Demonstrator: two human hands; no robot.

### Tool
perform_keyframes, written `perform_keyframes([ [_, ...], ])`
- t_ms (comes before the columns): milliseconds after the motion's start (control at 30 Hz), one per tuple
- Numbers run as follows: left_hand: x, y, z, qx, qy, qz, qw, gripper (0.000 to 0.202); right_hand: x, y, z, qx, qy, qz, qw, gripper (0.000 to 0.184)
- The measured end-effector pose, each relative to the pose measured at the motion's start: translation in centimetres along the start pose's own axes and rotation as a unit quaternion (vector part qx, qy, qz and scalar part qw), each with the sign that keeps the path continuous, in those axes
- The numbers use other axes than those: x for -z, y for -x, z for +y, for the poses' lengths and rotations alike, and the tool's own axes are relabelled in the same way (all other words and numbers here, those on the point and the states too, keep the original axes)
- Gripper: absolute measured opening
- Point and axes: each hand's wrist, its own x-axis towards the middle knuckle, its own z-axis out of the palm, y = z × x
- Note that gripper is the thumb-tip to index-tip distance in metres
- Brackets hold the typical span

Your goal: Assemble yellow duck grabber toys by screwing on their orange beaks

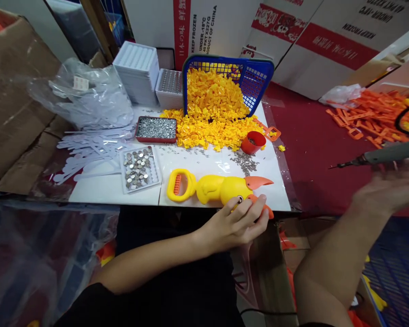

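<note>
A yellow duck-headed grabber toy (209, 188) lies on its side along the table's front edge. It has a ring handle with an orange trigger and an open orange beak. My left hand (240, 222) is closed over the head end, its fingers on the lower beak half. At the right, my right hand (383, 188) is raised just below a grey electric screwdriver (395, 152), whose bit points left. Blur and the tool hide its fingers, so whether it grips the screwdriver is unclear. A red cup (253, 142) and spilled small screws (246, 163) lie behind the beak.
A blue basket (261, 84) tipped on its side spills small yellow parts (214, 131). Left of it are a tray of metal pins (156, 129), a white tray of metal discs (139, 169) and white plastic strips (85, 152). Orange parts (371, 116) pile up at right.
</note>
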Motion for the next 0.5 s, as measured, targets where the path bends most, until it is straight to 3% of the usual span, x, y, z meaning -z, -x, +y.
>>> perform_keyframes([
  [67,1.3,0.0,-0.9,0.024,0.039,-0.012,0.999,0.025,-1.6,1.2,-0.7,-0.008,-0.073,-0.001,0.997,0.046],
  [133,2.2,0.3,-3.4,0.067,0.073,-0.04,0.994,0.024,-3.3,2.7,-1.3,0.008,-0.103,-0.028,0.994,0.034],
  [233,2.6,1.1,-9.7,0.193,0.064,-0.113,0.973,0.023,-5.3,5.0,-2.1,0.056,-0.103,-0.101,0.988,0.02],
  [300,2.3,1.5,-13.9,0.285,0.033,-0.185,0.94,0.019,-6.4,6.5,-2.4,0.075,-0.113,-0.122,0.983,0.026],
  [367,1.8,1.8,-16.9,0.333,0.039,-0.272,0.902,0.014,-7.4,8.0,-2.8,0.091,-0.129,-0.116,0.981,0.025],
  [433,1.4,1.8,-18.4,0.343,0.058,-0.326,0.879,0.013,-8.2,9.4,-3.5,0.098,-0.16,-0.128,0.974,0.016],
  [500,1.1,1.8,-18.6,0.337,0.067,-0.338,0.876,0.016,-8.7,10.7,-4.5,0.089,-0.195,-0.16,0.964,0.015],
])
